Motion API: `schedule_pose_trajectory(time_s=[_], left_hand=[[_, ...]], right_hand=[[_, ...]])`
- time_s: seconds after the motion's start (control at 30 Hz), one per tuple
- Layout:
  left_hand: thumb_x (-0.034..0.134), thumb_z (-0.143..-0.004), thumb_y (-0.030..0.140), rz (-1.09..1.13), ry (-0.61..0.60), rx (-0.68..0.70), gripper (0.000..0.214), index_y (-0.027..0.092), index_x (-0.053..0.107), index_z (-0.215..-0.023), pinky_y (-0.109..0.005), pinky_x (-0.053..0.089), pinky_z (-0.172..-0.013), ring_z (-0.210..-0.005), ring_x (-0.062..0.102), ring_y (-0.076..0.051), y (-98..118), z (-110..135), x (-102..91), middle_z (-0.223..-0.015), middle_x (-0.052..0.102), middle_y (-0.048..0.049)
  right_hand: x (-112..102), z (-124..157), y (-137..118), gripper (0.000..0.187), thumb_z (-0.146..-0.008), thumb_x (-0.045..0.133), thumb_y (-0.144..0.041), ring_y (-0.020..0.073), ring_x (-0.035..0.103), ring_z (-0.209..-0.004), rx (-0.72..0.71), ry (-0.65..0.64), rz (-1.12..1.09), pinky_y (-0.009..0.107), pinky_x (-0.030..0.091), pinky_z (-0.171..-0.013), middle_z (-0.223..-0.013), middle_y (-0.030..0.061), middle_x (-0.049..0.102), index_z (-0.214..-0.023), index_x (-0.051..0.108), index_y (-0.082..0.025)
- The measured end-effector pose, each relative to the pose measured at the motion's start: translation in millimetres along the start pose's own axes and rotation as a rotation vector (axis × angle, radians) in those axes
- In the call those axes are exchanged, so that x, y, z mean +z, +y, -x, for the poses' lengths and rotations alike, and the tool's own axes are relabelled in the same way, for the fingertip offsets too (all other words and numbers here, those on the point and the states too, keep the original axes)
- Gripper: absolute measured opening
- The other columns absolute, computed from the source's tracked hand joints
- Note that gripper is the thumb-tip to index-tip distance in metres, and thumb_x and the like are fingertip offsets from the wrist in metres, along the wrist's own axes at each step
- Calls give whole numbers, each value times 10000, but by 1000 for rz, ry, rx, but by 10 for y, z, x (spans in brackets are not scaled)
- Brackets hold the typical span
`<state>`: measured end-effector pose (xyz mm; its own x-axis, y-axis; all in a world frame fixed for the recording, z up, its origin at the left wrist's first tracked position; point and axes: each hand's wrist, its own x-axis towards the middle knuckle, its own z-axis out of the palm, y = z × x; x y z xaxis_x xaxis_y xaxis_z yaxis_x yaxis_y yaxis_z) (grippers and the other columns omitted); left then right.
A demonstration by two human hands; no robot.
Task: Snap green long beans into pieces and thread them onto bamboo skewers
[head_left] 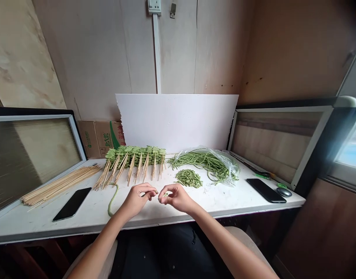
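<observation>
Just above the table's front edge, my left hand (142, 197) is closed in a pinch on a thin green bean, its tip showing past the fingers. A small gap away, my right hand (175, 198) pinches a short bean piece (165, 195) between thumb and fingers. A single long bean (113, 199) lies curved on the table beside my left forearm. Beyond my hands is a heap of short cut beans (189, 178). At the back left, bean pieces threaded on skewers (135, 155) are stacked, with the bare stick ends toward me.
Long uncut beans (201, 161) lie partly in a clear plastic bag (228, 164) at the back right. Loose bamboo skewers (60, 184) and a phone (72, 204) are on the left. Another phone (266, 190) and a mouse (284, 192) lie right. A white board (178, 122) stands behind.
</observation>
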<state>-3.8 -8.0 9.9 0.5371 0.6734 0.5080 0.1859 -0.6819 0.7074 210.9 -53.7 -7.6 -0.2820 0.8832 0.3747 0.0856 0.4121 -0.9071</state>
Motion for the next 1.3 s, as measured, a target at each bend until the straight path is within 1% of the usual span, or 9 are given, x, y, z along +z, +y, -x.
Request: schedule_pose_trajectory(time_s=[0.2, 0.4, 0.5, 0.67, 0.77, 0.9, 1.03, 1.13, 1.3], left_hand=[[576, -998, 399, -65, 69, -56, 332, 196, 794, -1144, -281, 529, -663, -679, 586, -144, -38, -23, -23, -954, 677, -74], [533, -1028, 385, -87, -62, -82, 367, 229, 745, -1284, -287, 550, -771, -863, 630, -161, -125, -2, 12, -1107, 606, -85], [574, -1008, 370, -42, -75, -91, 337, 222, 770, -1238, -291, 552, -768, -867, 635, -162, -170, -6, 33, -1083, 614, -86], [709, -912, 349, 80, 53, -132, 342, 177, 761, -1203, -340, 585, -764, -771, 669, -160, -177, -23, 65, -1021, 694, -88], [760, -872, 359, 130, 84, -172, 383, 153, 747, -1196, -347, 603, -745, -765, 706, -176, -159, -23, 87, -988, 730, -95], [820, -821, 346, 138, 117, -178, 414, 156, 749, -1181, -353, 622, -764, -791, 739, -194, -132, -16, 151, -964, 761, -95], [848, -797, 331, 99, 115, -151, 413, 165, 757, -1164, -372, 628, -805, -821, 747, -207, -74, -11, 220, -954, 773, -92], [845, -805, 325, 83, 108, -133, 392, 174, 762, -1157, -372, 627, -828, -853, 747, -208, -27, -6, 244, -961, 773, -87], [844, -811, 349, 47, 90, -127, 356, 187, 775, -1120, -366, 624, -844, -855, 747, -201, 16, -4, 239, -1059, 779, -100]], right_hand=[[-211, -39, 327, 260, -867, 787, -489, 278, 599, -958, -66, 257, 701, 411, 506, -865, -859, 103, 723, -876, 841, -235], [-381, 6, 641, 258, -873, 786, -435, 335, 569, -996, 15, 316, 977, 445, 485, -873, -834, 153, 715, -791, 827, -194], [-458, -23, 571, 379, -924, 702, -525, 340, 597, -1013, 12, 361, 927, 467, 486, -902, -877, 167, 734, -819, 814, -178], [-798, -91, 194, 640, -1023, 420, -663, 271, 713, -918, 79, 367, 483, 423, 532, -880, -969, 140, 784, -1020, 800, -147], [-915, -74, -64, 692, -1006, 395, -708, 260, 727, -910, 79, 383, 340, 383, 538, -840, -935, 126, 789, -1047, 796, -144], [-752, -26, -289, 612, -986, 489, -680, 231, 722, -896, 47, 148, 256, 332, 539, -767, -985, 119, 788, -979, 798, -151], [-457, -3, -338, 429, -883, 726, -591, 233, 725, -960, -6, -67, 312, 322, 545, -779, -1052, 99, 791, -1029, 803, -195], [-342, -5, -286, 390, -823, 815, -530, 215, 722, -884, -86, -41, 360, 321, 544, -762, -983, 83, 798, -1044, 804, -210], [-360, -11, -244, 257, -892, 773, -451, 181, 698, -832, -182, 73, 397, 313, 530, -753, -954, 69, 782, -971, 797, -207]])
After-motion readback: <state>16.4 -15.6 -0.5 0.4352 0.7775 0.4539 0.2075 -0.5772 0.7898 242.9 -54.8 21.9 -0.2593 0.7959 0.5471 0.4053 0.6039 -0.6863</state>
